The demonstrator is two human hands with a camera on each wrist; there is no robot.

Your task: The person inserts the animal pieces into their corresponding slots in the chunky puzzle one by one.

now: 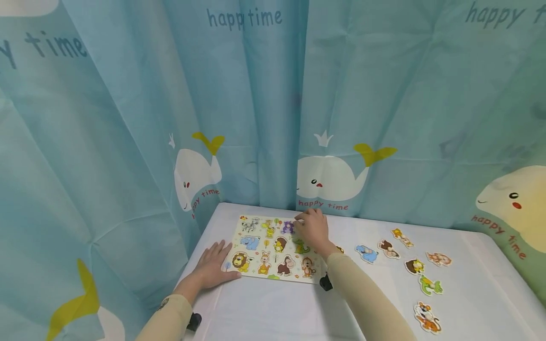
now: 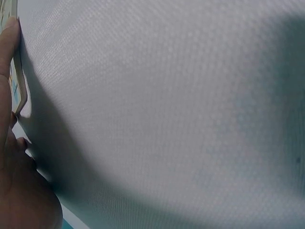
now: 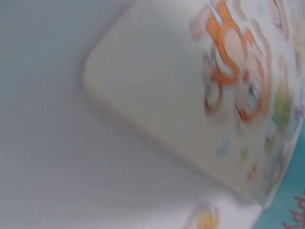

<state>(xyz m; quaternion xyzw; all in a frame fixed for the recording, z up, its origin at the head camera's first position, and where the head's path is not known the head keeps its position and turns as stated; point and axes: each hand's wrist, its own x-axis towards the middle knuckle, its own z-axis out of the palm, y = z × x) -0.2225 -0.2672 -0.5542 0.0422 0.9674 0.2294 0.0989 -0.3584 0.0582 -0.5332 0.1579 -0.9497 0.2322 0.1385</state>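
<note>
A loose tiger piece (image 1: 428,318) lies toward the right edge of the white table (image 1: 264,312). The left hand (image 1: 212,266), fingers extended, touches the near-left corner of the animal board (image 1: 298,278), toward the table's far-left corner. Over the board's far-right corner, the right hand (image 1: 314,230) has bent fingers; whether they pinch anything cannot be told.

Ahead of me the curtain (image 1: 273,118) reads "happy time" in grey-blue letters high up, and again in red under its printed whales (image 1: 326,177): near the far left corner of the tabletop (image 1: 264,308), above its far edge, by its far right corner.
</note>
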